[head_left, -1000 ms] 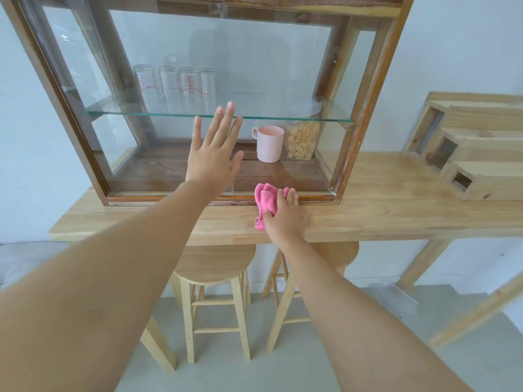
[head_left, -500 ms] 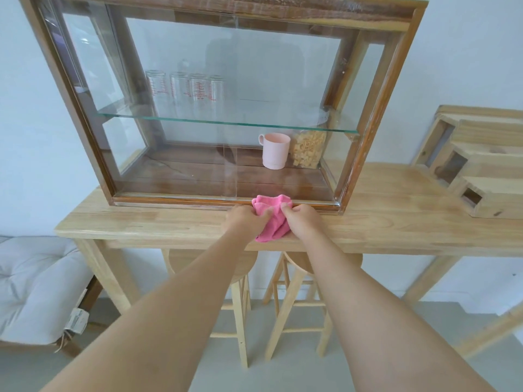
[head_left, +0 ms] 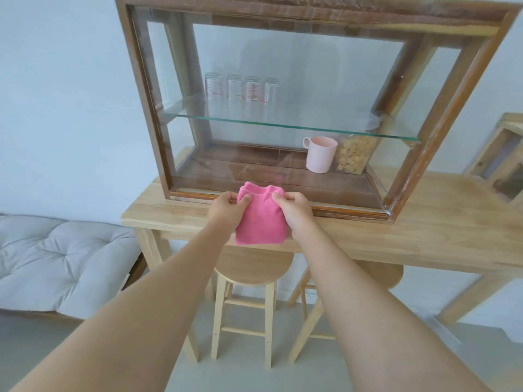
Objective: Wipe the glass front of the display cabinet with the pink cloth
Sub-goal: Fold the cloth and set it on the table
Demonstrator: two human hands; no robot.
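A wooden display cabinet with a glass front stands on a light wooden table. In front of its lower edge I hold the pink cloth spread out flat, hanging over the table's front. My left hand pinches the cloth's upper left corner. My right hand pinches its upper right corner. The cloth is just below the glass and does not touch it.
Inside the cabinet a glass shelf carries several clear glasses; a pink mug and a jar of cereal stand below. Two wooden stools are under the table. A grey cushion lies left, wooden boxes right.
My left hand left the glass and came down to the cloth. Both hands then pulled the bunched cloth open into a flat square. The view shifted up and left.
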